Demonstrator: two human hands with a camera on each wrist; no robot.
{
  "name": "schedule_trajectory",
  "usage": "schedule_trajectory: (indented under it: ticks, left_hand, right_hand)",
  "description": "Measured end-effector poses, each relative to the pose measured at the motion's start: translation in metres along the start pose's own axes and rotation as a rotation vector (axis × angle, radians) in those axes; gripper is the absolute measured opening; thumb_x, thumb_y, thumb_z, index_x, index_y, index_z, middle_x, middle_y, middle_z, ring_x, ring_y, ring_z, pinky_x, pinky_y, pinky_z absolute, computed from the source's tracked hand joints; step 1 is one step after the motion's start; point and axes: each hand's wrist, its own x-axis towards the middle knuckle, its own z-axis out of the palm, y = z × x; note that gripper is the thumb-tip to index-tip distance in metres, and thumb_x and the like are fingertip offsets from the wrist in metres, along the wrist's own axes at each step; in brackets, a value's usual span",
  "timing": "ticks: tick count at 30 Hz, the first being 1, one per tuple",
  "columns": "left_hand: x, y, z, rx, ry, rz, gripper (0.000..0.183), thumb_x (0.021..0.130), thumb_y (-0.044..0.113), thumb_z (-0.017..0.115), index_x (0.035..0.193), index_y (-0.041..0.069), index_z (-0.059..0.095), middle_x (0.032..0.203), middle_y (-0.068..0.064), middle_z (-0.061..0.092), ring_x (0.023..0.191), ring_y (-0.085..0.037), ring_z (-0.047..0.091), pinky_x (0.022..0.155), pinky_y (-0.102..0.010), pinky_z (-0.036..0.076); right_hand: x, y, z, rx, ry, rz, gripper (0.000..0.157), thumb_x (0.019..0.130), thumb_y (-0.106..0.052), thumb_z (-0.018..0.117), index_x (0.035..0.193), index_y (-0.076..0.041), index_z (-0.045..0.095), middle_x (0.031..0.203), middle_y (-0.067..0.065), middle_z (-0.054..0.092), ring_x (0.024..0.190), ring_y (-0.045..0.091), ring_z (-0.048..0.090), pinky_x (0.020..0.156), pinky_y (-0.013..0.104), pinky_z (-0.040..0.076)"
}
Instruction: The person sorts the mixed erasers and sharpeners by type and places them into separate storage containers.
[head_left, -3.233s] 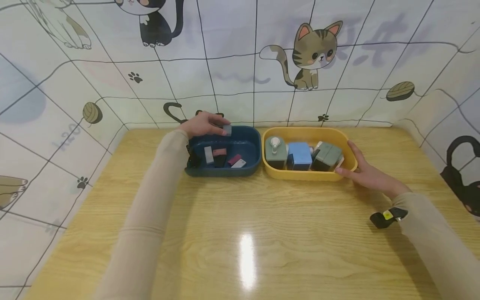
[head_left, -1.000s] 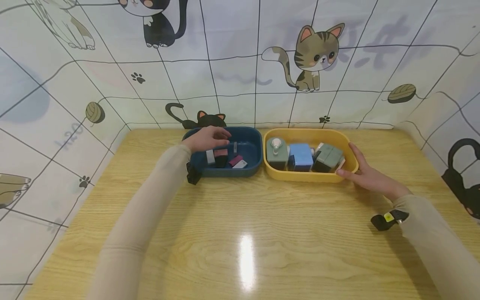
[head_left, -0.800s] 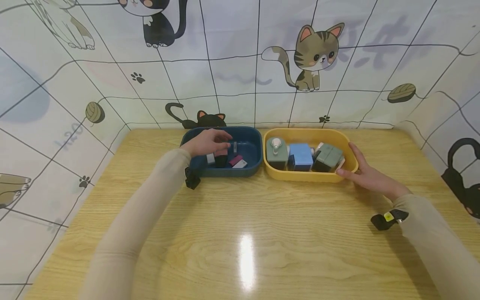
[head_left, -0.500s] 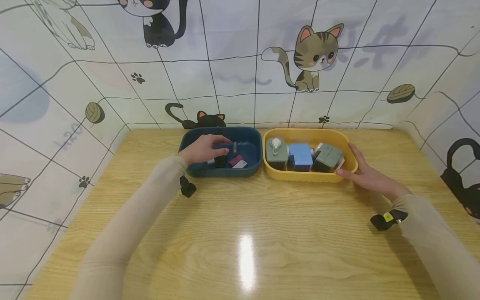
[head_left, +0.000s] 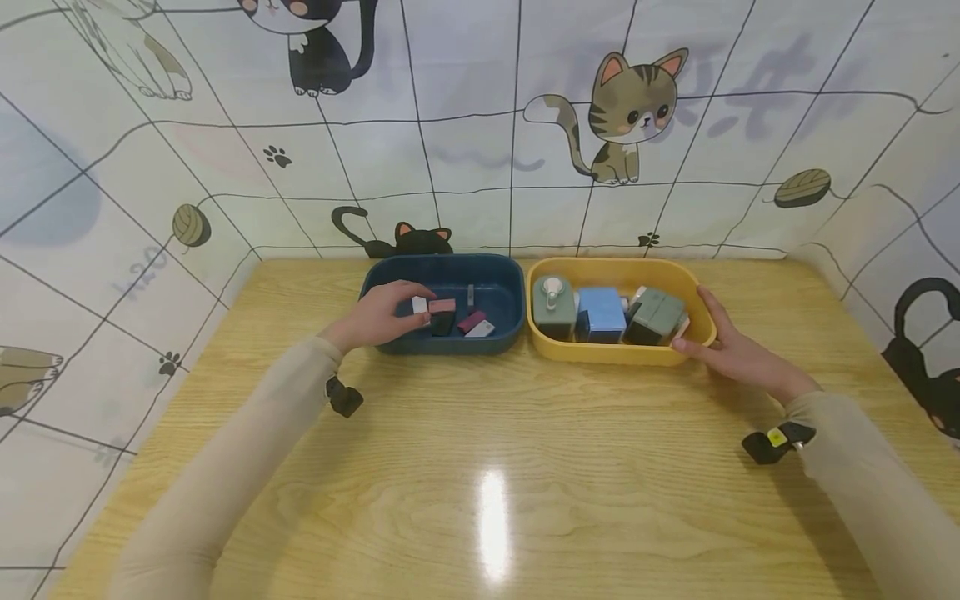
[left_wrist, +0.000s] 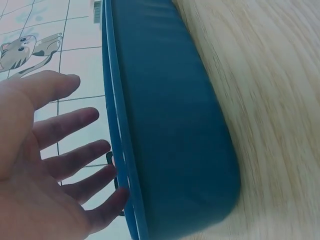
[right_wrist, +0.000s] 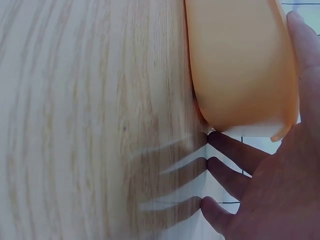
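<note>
My left hand is held over the left end of the dark blue bin, fingers loosely bent and nothing in them. Its palm and spread fingers show beside the bin's rim in the left wrist view. Inside the bin lie a white block, a pink-and-black block, a magenta piece, a white piece and a thin grey block. My right hand rests against the right end of the yellow bin, thumb at the rim and the other fingers extended along its outside.
The yellow bin holds a green-grey squarish container with a white top, a blue one and another green-grey one lying tilted. Both bins stand side by side on the wooden table, close to the cat-patterned back wall.
The small grey block, pinched by my left hand above the blue bin earlier, now lies inside it. My left hand has drawn down and left. My right hand stays in place.
</note>
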Motion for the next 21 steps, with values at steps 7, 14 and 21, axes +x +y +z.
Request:
schedule_trajectory:
  ticks: [7,14,21]
  left_hand:
    - [-0.013,-0.004,-0.005,0.069,0.012,-0.047,0.050,0.095,0.019,0.061,0.138,-0.003,0.048,0.147,-0.028,0.034,0.136,-0.044,0.028,0.109,-0.056,0.022]
    - [-0.027,-0.001,-0.004,0.154,0.051,-0.128,0.064,0.097,0.029,0.060,0.148,0.001,0.035,0.155,-0.027,0.017,0.140,-0.049,0.012,0.108,-0.062,0.017]
    - [-0.036,-0.001,0.009,0.317,0.034,-0.234,0.069,0.098,0.044,0.051,0.154,0.011,0.026,0.157,-0.024,0.014,0.142,-0.046,0.005,0.107,-0.066,0.012]
  right_hand:
    - [0.000,0.000,0.000,-0.014,0.012,-0.008,0.098,0.097,-0.049,0.050,0.147,-0.026,-0.031,0.150,0.037,-0.010,0.125,0.068,0.017,0.096,0.076,0.019]
    - [-0.003,-0.002,0.000,-0.005,0.013,-0.011,0.098,0.097,-0.049,0.051,0.147,-0.025,-0.030,0.151,0.037,-0.012,0.126,0.068,0.016,0.096,0.076,0.019]
    - [-0.005,-0.001,0.000,-0.018,0.019,-0.014,0.098,0.097,-0.048,0.051,0.148,-0.023,-0.030,0.151,0.038,-0.009,0.124,0.068,0.020,0.095,0.075,0.021]
